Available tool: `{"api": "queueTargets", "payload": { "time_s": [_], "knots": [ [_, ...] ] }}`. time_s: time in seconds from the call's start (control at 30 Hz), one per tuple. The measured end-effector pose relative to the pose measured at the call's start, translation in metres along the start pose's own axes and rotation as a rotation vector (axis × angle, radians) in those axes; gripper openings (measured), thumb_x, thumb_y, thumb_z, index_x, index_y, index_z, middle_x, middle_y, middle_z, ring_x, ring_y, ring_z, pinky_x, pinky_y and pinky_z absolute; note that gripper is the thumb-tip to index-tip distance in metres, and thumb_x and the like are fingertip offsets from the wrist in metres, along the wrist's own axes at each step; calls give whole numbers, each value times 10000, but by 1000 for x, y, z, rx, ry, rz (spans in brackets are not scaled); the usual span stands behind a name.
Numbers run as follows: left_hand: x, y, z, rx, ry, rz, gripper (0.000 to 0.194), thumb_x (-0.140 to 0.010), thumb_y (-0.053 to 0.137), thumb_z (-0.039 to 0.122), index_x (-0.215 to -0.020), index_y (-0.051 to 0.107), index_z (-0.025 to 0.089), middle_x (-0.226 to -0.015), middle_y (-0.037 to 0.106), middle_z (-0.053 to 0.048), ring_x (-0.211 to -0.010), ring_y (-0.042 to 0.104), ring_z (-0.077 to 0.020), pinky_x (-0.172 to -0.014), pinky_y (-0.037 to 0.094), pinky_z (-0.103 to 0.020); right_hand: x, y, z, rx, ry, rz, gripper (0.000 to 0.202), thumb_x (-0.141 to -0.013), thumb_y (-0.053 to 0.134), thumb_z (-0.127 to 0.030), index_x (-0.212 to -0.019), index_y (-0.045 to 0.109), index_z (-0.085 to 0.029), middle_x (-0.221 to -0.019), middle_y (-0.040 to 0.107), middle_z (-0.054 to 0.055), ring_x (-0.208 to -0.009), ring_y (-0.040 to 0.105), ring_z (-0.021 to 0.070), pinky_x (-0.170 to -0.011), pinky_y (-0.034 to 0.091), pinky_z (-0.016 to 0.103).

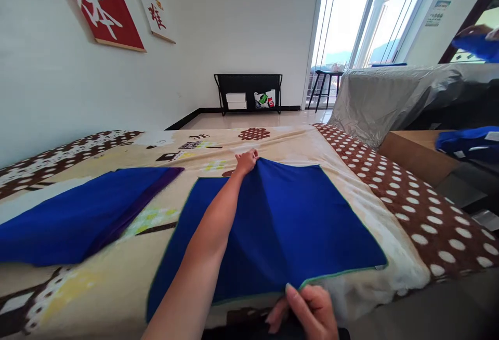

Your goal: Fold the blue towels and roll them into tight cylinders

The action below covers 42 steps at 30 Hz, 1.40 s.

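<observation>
A blue cloth [315, 215] with a thin green edge is spread over the patterned blanket in front of me. My left hand [247, 161] pinches the middle of its far edge and lifts it a little. At the near edge, my right hand [310, 309] grips the border between thumb and fingers. Between the two hands the cloth rises into a raised crease. A small white tag shows at its near right corner. Off to the left lies a stack of blue cloth [89, 210] with a dark purple edge, touched by neither hand.
The blanket [163, 272] has a brown polka-dot border. To the right stand a cardboard box [409, 153], a bundle of blue fabric [468, 140] and a surface under grey plastic sheeting [374, 95]. Another person's hand [473, 30] holds blue cloth at the upper right. A black rack [249, 82] stands by the wall.
</observation>
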State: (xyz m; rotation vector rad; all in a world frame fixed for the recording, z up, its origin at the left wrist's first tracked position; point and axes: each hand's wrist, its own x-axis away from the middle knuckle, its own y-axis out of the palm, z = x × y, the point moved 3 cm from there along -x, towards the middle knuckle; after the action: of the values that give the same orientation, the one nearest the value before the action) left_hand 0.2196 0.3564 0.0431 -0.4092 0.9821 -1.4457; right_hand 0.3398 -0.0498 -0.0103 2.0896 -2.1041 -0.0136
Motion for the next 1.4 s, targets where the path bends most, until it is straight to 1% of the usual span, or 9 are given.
{"api": "queueTargets", "payload": {
  "time_s": [0.13, 0.33, 0.57, 0.67, 0.73, 0.87, 1.1, 1.2, 1.4],
  "knots": [
    [7, -68, -12, 239, -36, 152, 154, -818, 683, 261, -933, 643, 167, -750, 656, -12, -813, 644, -195, -811, 492, -351, -8, -44, -57, 298, -293, 168, 557, -894, 525, -656, -526, 673, -266, -544, 625, 56, -574, 563, 197, -639, 477, 349],
    [33, -184, -20, 590, -95, 347, 222, -713, 697, 307, -852, 579, 181, -747, 622, 3, -644, 588, -131, -592, 403, -234, -52, -86, -163, 178, -750, 432, 424, -894, 644, -484, -602, 552, -192, -516, 483, -25, -486, 452, 82, -491, 351, 241],
    [63, -283, -1, 757, -114, 477, 190, -774, 727, 213, -839, 564, 138, -675, 566, 39, -523, 476, -43, -557, 321, -186, -113, -109, -269, 172, -677, 340, 354, -942, 443, -348, -679, 490, -115, -483, 281, -127, -424, 339, -51, -502, 245, 235],
    [77, -312, 8, 727, -89, 533, 223, -737, 789, 188, -820, 593, 120, -632, 571, 42, -489, 460, -35, -508, 259, -195, -130, -118, -292, 87, -693, 293, 344, -902, 615, -304, -633, 495, -128, -470, 344, -104, -419, 370, -22, -460, 281, 186],
    [85, -327, 14, 692, -59, 573, 263, -663, 844, 175, -778, 613, 124, -612, 582, 35, -473, 457, -46, -471, 221, -228, -137, -121, -300, 10, -702, 282, 306, -829, 739, -201, -618, 526, -137, -461, 400, -76, -414, 393, 27, -394, 318, 186],
    [97, -347, 25, 623, -27, 615, 297, -607, 885, 186, -751, 629, 134, -610, 603, 24, -464, 457, -58, -461, 201, -261, -143, -119, -309, -19, -683, 322, 259, -830, 705, -79, -623, 559, -134, -481, 433, -52, -425, 421, 52, -369, 345, 191],
    [107, -355, 28, 682, -194, 565, 270, -629, 872, 127, -755, 634, 149, -596, 604, 14, -499, 515, -108, -502, 270, -280, -155, -107, -317, -92, -523, 249, 313, -908, 626, -81, -644, 487, -175, -410, 333, -92, -402, 296, 45, -383, 300, 189],
    [111, -356, 28, 720, -187, 562, 267, -634, 869, 100, -805, 668, 137, -642, 628, 12, -505, 509, -92, -538, 317, -286, -162, -107, -316, -70, -518, 275, 283, -893, 646, -86, -653, 516, -160, -447, 434, -66, -411, 379, 49, -399, 322, 200],
    [116, -363, 24, 690, -20, 488, 295, -657, 881, 155, -896, 723, 80, -798, 691, -64, -588, 558, -90, -603, 364, -295, -167, -112, -313, -66, -564, 324, 184, -874, 659, -87, -726, 567, -144, -621, 643, 1, -475, 520, 62, -463, 403, 208]
  ]
}}
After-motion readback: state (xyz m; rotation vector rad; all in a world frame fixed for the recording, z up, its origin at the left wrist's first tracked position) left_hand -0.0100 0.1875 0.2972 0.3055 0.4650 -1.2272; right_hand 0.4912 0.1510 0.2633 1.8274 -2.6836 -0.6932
